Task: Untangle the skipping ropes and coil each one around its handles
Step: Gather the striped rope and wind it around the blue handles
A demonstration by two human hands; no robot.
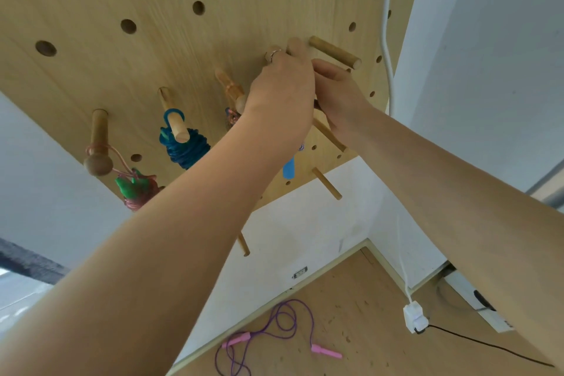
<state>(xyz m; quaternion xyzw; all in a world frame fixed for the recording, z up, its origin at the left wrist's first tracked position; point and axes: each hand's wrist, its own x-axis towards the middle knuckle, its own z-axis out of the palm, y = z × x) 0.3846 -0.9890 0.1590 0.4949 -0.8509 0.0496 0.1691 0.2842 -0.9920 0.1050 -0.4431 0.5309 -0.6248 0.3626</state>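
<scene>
On the pegboard [183,40], both hands at a peg, no legible writing.

pegboard [189,49] crowded: pegs with blue coiled rope [184,146] and green-handled rope [137,189] block left; open floor around purple rope [274,327]

A wooden pegboard [183,40] with pegs hangs on the white wall [488,55]; a white power adapter [414,318] dangles above the wooden floor [366,299].

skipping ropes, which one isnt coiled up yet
The purple rope with pink handles, lying loose on the floor. The blue rope hangs coiled on a peg.
</scene>
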